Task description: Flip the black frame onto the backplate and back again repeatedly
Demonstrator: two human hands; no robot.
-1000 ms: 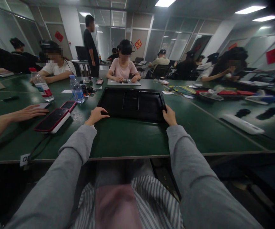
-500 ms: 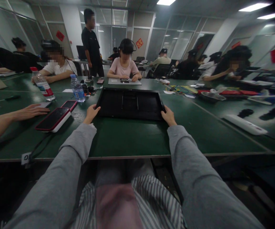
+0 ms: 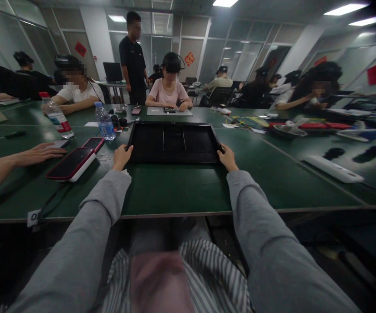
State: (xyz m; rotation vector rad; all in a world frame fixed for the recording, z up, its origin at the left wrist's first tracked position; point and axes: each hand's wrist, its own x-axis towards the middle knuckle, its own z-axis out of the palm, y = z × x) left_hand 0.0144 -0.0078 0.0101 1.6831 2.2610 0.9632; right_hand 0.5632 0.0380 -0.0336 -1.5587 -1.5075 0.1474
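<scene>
A shallow black rectangular tray (image 3: pixel 145 141) with a raised rim lies in front of me on the green table. Two thin upright lines run across its inner face near the middle. My left hand (image 3: pixel 121 157) is closed on its left edge, thumb on top. At the opposite edge my right hand (image 3: pixel 228 157) grips it in the same way. The fingers under the rim are hidden on both sides.
Left of the tray stand two water bottles (image 3: pixel 105 121) and phones in red cases (image 3: pixel 72 163). A neighbour's hand (image 3: pixel 41 153) rests beside them. To the right lie a white power strip (image 3: pixel 333 168) and cables (image 3: pixel 246 121). Another person (image 3: pixel 169 89) sits opposite.
The tray and both hands have shifted slightly to the left. My grip looks the same. In the background the standing person has moved to the right.
</scene>
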